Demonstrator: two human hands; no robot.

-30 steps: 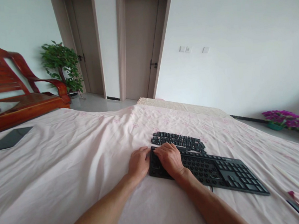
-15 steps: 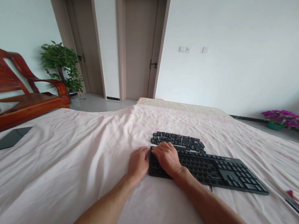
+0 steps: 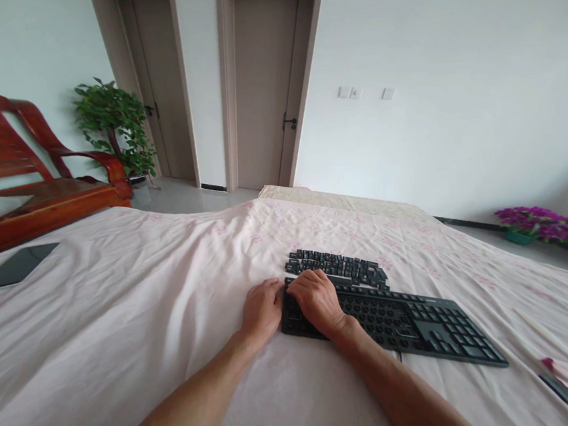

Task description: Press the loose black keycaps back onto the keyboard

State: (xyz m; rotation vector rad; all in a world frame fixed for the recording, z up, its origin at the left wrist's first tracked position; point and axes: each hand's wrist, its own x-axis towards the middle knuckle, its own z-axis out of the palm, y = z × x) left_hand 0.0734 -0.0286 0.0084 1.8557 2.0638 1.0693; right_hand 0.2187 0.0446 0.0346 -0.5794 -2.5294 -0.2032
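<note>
A black keyboard (image 3: pixel 399 319) lies on a bed (image 3: pixel 122 309) covered with a pale pink flowered sheet, most of its keycaps pulled so that round sockets show across the main block, while the number pad at its right end keeps its keys. Just beyond its far edge, a heap of loose keycaps (image 3: pixel 337 268) rests on the sheet. The keyboard's left end is hidden beneath the right hand (image 3: pixel 316 300), which lies curled, knuckles up, over that corner; what its fingertips press or pinch cannot be made out. The left hand (image 3: pixel 262 311) sits just beside it, loosely curled against the keyboard's left edge, with its fingertips tucked out of sight too. Both forearms run out of the bottom of the view.

A dark tablet (image 3: pixel 15 267) lies flat near the bed's left edge, well apart from the hands. At the lower right corner, a small dark object beside a pink fold is cut off and too blurred to identify. A red wooden bench (image 3: pixel 35 190) and a potted plant (image 3: pixel 112 126) stand beyond the bed.
</note>
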